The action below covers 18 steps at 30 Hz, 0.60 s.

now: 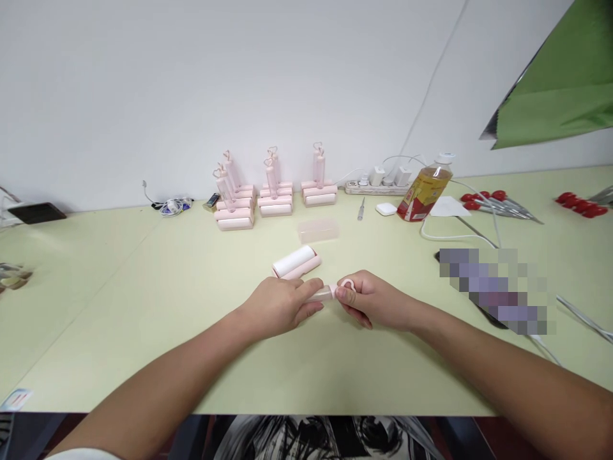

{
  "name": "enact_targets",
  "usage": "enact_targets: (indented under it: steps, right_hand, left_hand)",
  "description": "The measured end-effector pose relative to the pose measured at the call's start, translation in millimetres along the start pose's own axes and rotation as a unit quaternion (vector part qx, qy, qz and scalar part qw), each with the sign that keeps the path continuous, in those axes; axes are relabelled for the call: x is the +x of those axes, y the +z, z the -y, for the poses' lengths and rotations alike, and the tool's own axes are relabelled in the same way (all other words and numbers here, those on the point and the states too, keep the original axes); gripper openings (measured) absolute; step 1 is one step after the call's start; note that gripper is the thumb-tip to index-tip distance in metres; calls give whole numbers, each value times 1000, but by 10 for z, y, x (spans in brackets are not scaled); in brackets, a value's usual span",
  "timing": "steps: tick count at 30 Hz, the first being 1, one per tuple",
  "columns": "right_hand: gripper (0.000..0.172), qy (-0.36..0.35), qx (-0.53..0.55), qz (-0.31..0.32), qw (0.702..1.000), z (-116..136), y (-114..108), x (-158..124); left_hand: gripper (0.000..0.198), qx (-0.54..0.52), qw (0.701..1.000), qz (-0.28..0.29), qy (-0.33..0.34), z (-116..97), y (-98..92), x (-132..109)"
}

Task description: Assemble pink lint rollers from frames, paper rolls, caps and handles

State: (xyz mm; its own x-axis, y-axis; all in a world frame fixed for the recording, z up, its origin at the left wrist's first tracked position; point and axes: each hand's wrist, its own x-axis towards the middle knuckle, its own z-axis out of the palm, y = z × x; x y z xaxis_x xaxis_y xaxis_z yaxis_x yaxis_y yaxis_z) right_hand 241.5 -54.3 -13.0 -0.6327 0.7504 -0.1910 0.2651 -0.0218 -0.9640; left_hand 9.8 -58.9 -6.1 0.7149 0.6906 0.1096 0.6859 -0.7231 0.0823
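Between my hands is a clear tube handle with a pink end [327, 293] and a pink loop. My left hand [282, 306] closes its fingers around the tube, hiding that end. The fingers of my right hand [371, 300] pinch the pink end beside the loop. Just beyond my left hand, a lint roller [294, 260] with a white roll and pink body lies tilted on the table. Farther back sits a translucent pink cover [318, 230].
Several pink lint rollers [234, 216] with upright handles stand along the wall. To the right are a power strip [376, 188], a drink bottle [426, 188], a white paper [449, 206], red-handled tools [498, 203] and a phone [493, 291]. Coiled cables [173, 206] lie at the left back.
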Motion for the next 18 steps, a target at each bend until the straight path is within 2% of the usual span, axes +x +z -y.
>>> enact_targets:
  steps: [8,12,14,16,18]
  right_hand:
    - [47,17,-8,7,1000,-25,60,12]
    - [48,11,-17,20,1000,-31,13,51]
    - [42,-4,-62,-2,998,0,-27,53]
    - [30,-28,-133,-49,990,47,-44,36]
    - [43,-60,-190,-60,978,91,-25,7]
  left_hand:
    - [35,33,999,14,17,-11,32,-1]
    - [35,25,1000,11,9,35,14,21]
    - [35,9,1000,-5,3,33,8,34]
    - [36,-10,1000,-18,14,-8,15,43]
    - [37,-39,998,-30,35,-73,32,47]
